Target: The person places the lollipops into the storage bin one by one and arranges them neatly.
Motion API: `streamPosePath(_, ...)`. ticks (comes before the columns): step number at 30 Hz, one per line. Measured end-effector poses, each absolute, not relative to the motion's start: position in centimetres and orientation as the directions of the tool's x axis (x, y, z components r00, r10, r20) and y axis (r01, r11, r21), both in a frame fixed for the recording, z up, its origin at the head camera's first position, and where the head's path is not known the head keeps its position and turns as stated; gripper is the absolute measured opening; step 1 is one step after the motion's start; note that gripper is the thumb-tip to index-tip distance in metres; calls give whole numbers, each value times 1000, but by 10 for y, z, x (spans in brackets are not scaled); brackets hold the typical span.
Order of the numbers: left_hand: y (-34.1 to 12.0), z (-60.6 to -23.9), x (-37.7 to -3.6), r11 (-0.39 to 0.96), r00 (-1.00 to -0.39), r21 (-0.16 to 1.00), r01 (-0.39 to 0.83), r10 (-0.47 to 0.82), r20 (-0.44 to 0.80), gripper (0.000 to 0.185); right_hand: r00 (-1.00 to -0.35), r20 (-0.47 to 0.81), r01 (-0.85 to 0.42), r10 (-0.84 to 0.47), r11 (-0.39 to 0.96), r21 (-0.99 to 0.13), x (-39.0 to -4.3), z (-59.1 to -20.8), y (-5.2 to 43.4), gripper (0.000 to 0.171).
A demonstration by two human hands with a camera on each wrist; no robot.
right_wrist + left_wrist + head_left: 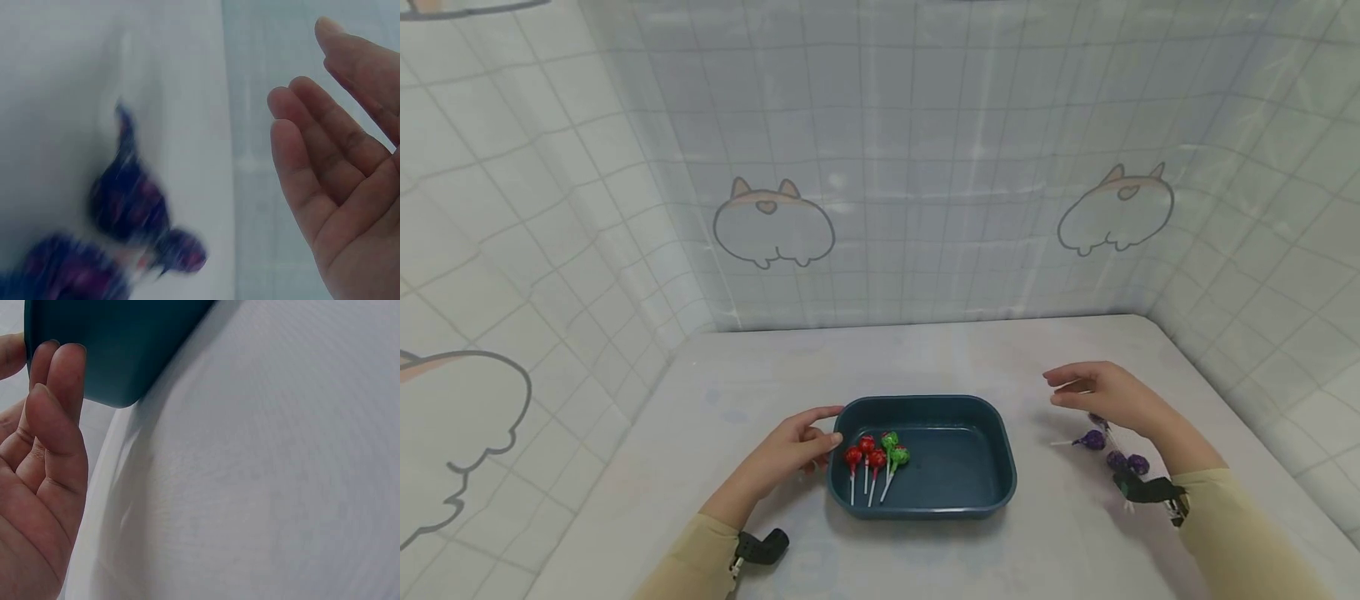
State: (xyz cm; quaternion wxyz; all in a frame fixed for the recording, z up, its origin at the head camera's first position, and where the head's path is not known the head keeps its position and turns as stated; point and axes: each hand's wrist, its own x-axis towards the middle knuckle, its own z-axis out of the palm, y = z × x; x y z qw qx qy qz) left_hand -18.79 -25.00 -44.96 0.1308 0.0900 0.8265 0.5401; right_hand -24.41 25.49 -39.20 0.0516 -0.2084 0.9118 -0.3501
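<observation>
The purple lollipops [1108,452] are lying on the counter [925,358] to the right of the tray [996,492], partly under the right hand [1112,396], which is hovering just above them with fingers straight and relaxed, holding nothing; the right wrist view is showing them blurred beside the open palm [340,181]. Inside the tray, red lollipops [865,457] and green lollipops [892,448] are sitting together at the left end, sticks pointing toward the person. The left hand [797,450] is resting at the tray's left rim, its fingers [59,381] touching the outer wall without curling round it, so it is open too. The likely risks from here are small ones. The purple lollipops are lying close together with thin sticks crossing, so a pinch aimed at one could be catching a neighbour and dragging or flicking it across the smooth counter. The forearm is passing right over them, and a sleeve could be sweeping one toward the counter's near edge. The tray is only being touched, not gripped, so a nudge from the left fingers might be sliding it sideways.
</observation>
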Motion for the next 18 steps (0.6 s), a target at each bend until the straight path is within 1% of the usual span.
streamPosePath(7, -250, -452, -190, 417, -950, 909, 7, 286, -124, 53, -935, 42, -296, -353, 709, -640, -242, -410, 287, 52)
streamPosePath(12, -249, -452, -190, 428, -948, 904, 5, 288, -131, 52, -953, 34, -256, -302, 738, -625, -237, -418, 303, 50)
streamPosePath(18, -249, -452, -190, 419, -952, 908, -10, 274, -136, 53, -963, 6, -216, -268, 763, -609, -234, -425, 310, 48)
